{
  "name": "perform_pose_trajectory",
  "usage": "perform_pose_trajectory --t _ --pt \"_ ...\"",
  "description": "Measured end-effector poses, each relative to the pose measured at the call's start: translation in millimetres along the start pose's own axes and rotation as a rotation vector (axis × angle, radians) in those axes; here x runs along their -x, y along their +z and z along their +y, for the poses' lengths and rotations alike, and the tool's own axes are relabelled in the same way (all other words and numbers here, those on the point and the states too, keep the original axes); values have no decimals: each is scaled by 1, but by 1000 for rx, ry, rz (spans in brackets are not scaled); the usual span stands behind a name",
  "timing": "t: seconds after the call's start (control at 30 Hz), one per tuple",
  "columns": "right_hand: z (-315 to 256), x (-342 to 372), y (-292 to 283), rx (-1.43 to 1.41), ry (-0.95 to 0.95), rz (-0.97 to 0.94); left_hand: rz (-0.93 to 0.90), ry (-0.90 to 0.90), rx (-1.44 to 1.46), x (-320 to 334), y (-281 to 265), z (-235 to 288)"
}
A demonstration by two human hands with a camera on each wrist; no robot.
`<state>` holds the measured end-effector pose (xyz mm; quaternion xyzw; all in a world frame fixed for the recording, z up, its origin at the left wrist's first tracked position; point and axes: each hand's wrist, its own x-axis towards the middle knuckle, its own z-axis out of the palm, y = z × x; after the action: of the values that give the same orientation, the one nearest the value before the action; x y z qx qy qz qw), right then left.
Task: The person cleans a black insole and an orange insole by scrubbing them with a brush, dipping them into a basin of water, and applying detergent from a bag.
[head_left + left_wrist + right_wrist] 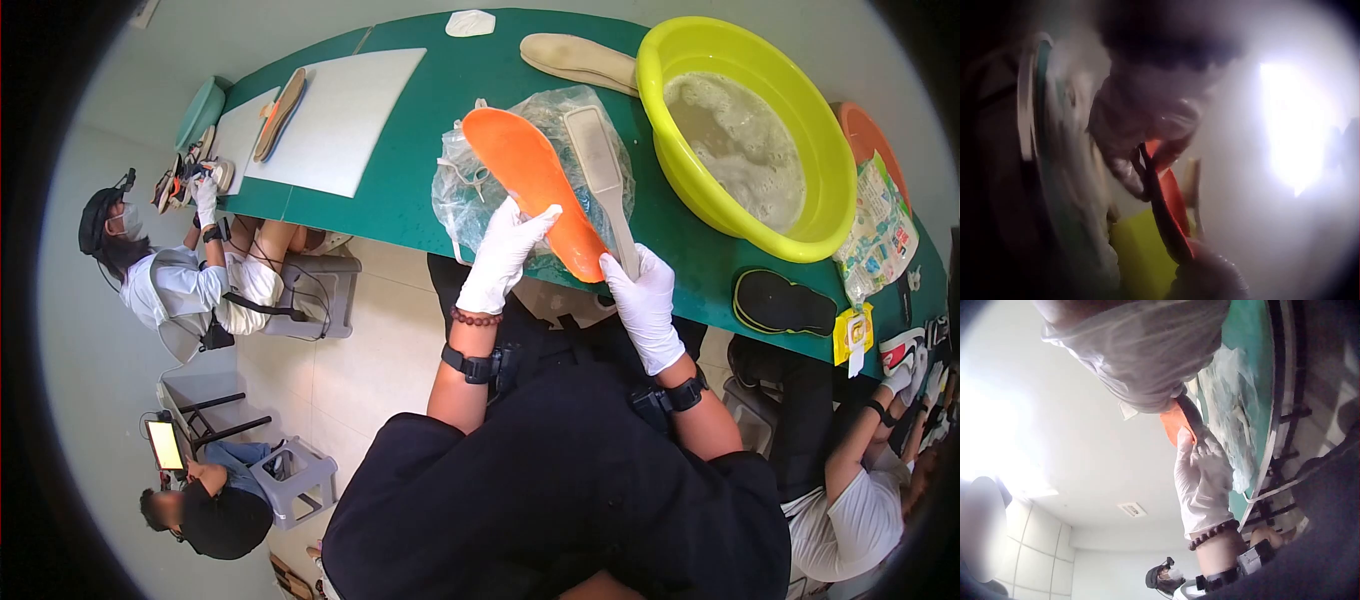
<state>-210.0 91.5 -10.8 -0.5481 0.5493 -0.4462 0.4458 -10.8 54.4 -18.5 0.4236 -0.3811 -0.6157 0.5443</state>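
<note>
Both hands wear white gloves and hold an orange insole [520,160] over the table's front edge, its dark underside visible in the left wrist view. My left hand [508,250] pinches its side edge near the middle, thumb on the orange face. With my right hand [645,300] I grip the insole's narrow lower end and, beside it, the handle of an off-white long-handled brush [596,150]. The brush head overlaps a clear plastic bag [455,205] on the table, its back facing up and bristles hidden.
A yellow-green basin [655,110] of foamy water stands right on the green table [400,215]. Behind lies a beige insole [570,55]; a dark one [785,302], a printed packet [880,235] and a yellow pack [853,330] lie right. White boards [345,130] lie left. Other people sit at both sides.
</note>
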Motion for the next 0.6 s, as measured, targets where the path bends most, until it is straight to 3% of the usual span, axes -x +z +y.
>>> perform_pose_trajectory --t 0.13,0.33,0.43,0.53,0.6 --pt "1 -1 -5 29 25 9 -94 -113 124 -1 -15 -2" --pt "3 -4 -7 19 -8 33 -225 -109 302 -1 -28 -4" --pt "6 -4 -8 30 -7 33 -228 -222 492 -1 -26 4" --pt "-2 -3 -7 78 -7 39 -65 -80 205 0 2 5" --pt "4 -4 -5 45 -22 39 -89 -70 55 10 15 8"
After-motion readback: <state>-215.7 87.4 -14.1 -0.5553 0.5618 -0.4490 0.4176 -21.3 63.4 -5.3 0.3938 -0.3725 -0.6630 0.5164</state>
